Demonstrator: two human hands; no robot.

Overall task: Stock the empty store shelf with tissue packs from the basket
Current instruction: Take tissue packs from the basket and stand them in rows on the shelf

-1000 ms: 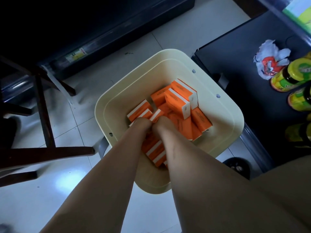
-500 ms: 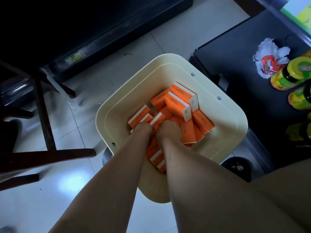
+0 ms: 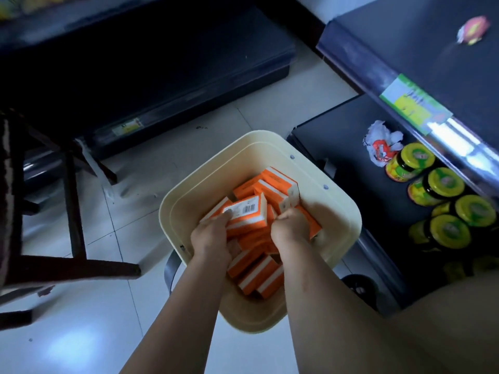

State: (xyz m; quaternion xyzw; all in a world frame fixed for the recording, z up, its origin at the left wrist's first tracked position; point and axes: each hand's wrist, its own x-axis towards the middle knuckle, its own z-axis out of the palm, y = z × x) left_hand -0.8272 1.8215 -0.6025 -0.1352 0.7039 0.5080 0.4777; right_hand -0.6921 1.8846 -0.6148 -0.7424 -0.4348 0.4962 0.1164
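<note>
A cream plastic basket stands on the tiled floor, holding several orange and white tissue packs. Both my hands are inside it. My left hand grips a tissue pack turned barcode side up, raised above the pile. My right hand is closed around the lower end of another tissue pack near the basket's far right side. A dark store shelf runs along the right.
Yellow-lidded jars and a crumpled white and red wrapper sit on the lower right shelf. A dark low shelf lies across the floor beyond the basket. Dark wooden chair legs stand at the left.
My hands came up out of the pile and spread apart, each closing on a pack. The left one lifted its pack barcode side up. My view tilted upward, showing more shelf.
</note>
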